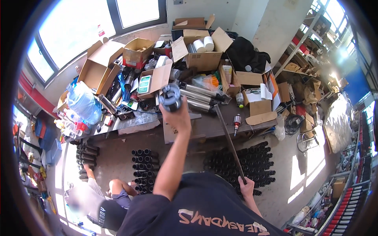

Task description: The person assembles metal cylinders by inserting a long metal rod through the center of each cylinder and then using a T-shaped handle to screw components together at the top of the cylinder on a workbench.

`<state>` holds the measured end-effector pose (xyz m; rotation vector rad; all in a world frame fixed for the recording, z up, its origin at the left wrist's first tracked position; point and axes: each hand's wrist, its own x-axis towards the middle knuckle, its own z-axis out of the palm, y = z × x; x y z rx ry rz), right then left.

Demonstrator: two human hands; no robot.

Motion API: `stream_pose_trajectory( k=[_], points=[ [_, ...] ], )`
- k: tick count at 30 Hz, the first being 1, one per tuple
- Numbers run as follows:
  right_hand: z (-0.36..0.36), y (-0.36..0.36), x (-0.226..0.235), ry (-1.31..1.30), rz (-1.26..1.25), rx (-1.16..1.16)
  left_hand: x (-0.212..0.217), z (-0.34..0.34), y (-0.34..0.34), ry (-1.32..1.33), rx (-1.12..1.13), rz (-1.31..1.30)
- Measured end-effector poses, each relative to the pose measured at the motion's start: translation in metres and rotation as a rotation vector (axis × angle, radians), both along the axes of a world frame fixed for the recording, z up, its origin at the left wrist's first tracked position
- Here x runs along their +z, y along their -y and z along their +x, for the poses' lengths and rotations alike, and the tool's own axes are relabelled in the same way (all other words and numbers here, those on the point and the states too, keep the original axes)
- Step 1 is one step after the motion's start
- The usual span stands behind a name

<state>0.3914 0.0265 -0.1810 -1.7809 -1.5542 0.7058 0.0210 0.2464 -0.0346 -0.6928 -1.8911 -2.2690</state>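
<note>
My left hand (178, 117) is raised over the front of the workbench, its fingers wrapped round a grey cylindrical metal part (171, 97) with a ringed, open-looking top. Lower and to the right, my right hand (247, 186) grips the near end of a long, straight dark bar (230, 143). The bar slants away from me, and its far end is by the bench edge near several shiny metal tubes (201, 96). Whether that end touches the bench I cannot tell. A small red-and-silver part with a shaft (236, 122) stands on the bench right of the bar.
Open cardboard boxes (202, 59), a large clear plastic bottle (84, 103) and loose parts crowd the bench. Rows of black cylinders (240, 165) stand on the floor below. At lower left another person (92, 194) crouches, a hand by more cylinders. Loaded shelving (342, 196) lines the right.
</note>
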Motion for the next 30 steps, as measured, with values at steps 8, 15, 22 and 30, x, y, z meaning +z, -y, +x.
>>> stream_pose_trajectory(
  k=[8, 15, 22, 30],
  points=[
    [0.006, -0.072, 0.084, 0.177, 0.07, 0.152, 0.003, -0.059, 0.014, -0.022, -1.097, -0.189],
    [0.039, -0.242, 0.198, 0.643, 0.615, 0.333, 0.015, -0.076, -0.002, 0.057, -1.455, -0.179],
    [-0.116, -0.067, 0.271, 0.272, -0.14, 1.255, -0.018, -0.101, 0.035, 0.066, -1.198, -0.178],
    [-0.216, -0.073, 0.283, 0.549, 1.167, 2.149, -0.059, 0.036, 0.084, 0.107, -0.282, -0.167]
  ],
)
